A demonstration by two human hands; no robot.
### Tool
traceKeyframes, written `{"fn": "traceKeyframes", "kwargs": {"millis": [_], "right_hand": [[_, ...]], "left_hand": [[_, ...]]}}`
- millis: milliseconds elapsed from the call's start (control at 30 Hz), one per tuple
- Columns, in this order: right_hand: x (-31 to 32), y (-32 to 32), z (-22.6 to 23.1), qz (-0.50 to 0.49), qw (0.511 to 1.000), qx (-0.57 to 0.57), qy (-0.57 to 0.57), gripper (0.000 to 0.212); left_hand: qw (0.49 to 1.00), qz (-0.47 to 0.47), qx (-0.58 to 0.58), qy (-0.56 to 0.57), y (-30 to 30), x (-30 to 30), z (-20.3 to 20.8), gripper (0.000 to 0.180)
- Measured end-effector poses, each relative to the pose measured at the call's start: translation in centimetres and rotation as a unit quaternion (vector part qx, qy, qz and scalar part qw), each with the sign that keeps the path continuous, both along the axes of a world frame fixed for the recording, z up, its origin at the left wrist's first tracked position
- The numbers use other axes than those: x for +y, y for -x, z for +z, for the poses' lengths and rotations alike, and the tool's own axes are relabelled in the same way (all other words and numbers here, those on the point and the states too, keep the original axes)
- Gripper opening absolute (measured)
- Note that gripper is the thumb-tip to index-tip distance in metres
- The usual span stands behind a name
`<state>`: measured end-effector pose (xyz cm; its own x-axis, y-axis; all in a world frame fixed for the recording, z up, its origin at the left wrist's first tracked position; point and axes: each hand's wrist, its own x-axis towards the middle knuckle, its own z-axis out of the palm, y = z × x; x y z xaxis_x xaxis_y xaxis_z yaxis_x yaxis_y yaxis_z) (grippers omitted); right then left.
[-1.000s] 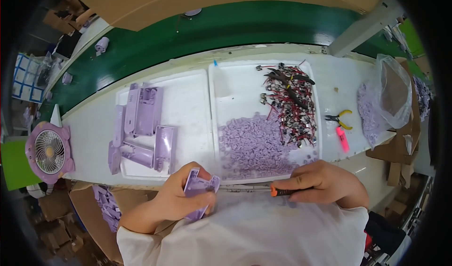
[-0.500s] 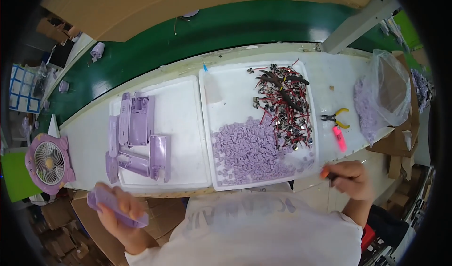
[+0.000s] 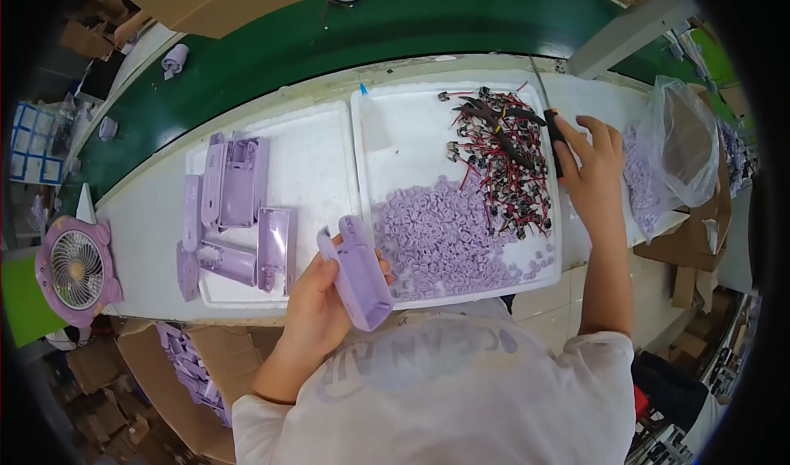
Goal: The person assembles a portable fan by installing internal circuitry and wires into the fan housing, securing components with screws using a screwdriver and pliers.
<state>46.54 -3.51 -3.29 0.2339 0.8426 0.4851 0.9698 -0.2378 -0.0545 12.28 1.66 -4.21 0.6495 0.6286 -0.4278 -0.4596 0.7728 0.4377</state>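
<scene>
White surface point(image 3: 148, 251): screwdriver point(image 3: 552, 127) beside tray point(image 3: 559, 247)

My right hand point(image 3: 599, 169) has moved forward, bringing the screwdriver to the tray's right edge; fingers loosely spread against its handle, grip undetermined. My left hand point(image 3: 322, 300), curled firmly, holds the purple housing point(image 3: 364, 284) near the tray's front-left corner. Finding: tool now well apart from housing, not working on it.

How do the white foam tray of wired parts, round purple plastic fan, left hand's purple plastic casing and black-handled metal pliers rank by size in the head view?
Largest to smallest:
1. White foam tray
2. Purple fan and held casing: unranked; similar, casing seems nearer the camera
3. Black-handled pliers
</scene>
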Motion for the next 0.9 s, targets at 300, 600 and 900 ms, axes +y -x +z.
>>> {"fn": "traceKeyframes", "kwargs": {"millis": [300,600,900], "right_hand": [[5.4,6.1,0.2,0.272,0.958,0.055,0.073,0.017],[6.2,7.9,0.2,0.353,0.919,0.081,0.154,0.009],[5.1,9.1,1.5,0.329,0.905,0.221,0.158,0.014]], "left_hand": [[0.996,-0.041,-0.015,-0.081,0.1,-0.6,0.5,0.052],[0.995,-0.051,-0.066,-0.052,0.1,-0.3,-0.2,0.056],[0.990,-0.053,-0.106,-0.078,-0.4,-0.1,-0.3,0.056]]}}
